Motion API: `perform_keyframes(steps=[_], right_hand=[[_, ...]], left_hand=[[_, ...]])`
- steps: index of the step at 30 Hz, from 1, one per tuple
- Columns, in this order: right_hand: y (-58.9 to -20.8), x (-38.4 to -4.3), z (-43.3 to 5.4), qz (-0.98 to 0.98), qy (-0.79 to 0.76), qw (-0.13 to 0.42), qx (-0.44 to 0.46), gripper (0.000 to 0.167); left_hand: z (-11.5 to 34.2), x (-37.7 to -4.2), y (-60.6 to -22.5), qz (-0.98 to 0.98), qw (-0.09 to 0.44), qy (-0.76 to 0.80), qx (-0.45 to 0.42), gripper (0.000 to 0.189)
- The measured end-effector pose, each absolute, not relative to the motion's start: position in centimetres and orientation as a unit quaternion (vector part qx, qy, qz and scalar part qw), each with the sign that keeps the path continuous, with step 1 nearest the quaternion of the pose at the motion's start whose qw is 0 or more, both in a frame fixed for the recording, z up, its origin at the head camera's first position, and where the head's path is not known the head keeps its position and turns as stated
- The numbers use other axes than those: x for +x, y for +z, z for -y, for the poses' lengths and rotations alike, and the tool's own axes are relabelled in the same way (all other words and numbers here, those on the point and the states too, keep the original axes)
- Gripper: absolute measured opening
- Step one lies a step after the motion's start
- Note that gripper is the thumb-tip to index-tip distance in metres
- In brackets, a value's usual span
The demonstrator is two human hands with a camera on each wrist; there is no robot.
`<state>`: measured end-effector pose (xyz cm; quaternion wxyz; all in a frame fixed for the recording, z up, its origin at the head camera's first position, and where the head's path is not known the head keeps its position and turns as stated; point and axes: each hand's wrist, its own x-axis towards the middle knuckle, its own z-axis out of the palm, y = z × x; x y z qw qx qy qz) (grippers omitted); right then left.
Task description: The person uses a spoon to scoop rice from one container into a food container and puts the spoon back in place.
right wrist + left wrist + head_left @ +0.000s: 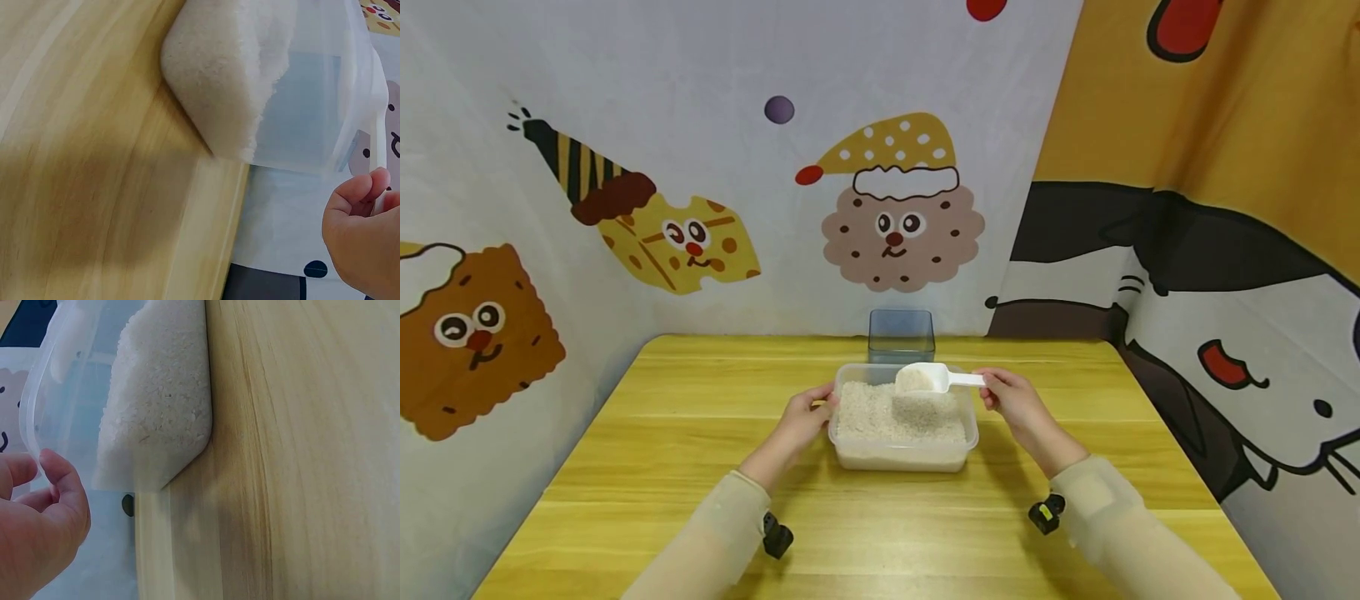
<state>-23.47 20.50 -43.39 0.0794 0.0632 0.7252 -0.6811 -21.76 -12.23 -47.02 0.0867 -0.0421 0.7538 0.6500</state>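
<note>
Loaded scoop over the tub, both hands on the job!
Left hand (pixel 800 419) pinches the rim of the clear tub (pixel 901 458), probably flexible, best held at that lip; the rice (pixel 861 421) inside should make it weighty. Behind stands a blue container (pixel 901 333), blocking nothing. Above the rice hangs the white scoop (pixel 937 377), likely light, stiff, quick to spill if tipped; the right hand (pixel 1018 406) grips its handle, the natural hold.
</note>
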Motion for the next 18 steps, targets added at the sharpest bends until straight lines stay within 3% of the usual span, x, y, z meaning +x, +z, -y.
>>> perform_keyframes(steps=[18], right_hand=[[-39.7, -26.2, -20.3, -0.690, -0.718, 0.052, 0.068, 0.028]], left_hand=[[12.2, -21.6, -46.6, -0.751, 0.089, 0.653, -0.037, 0.041]])
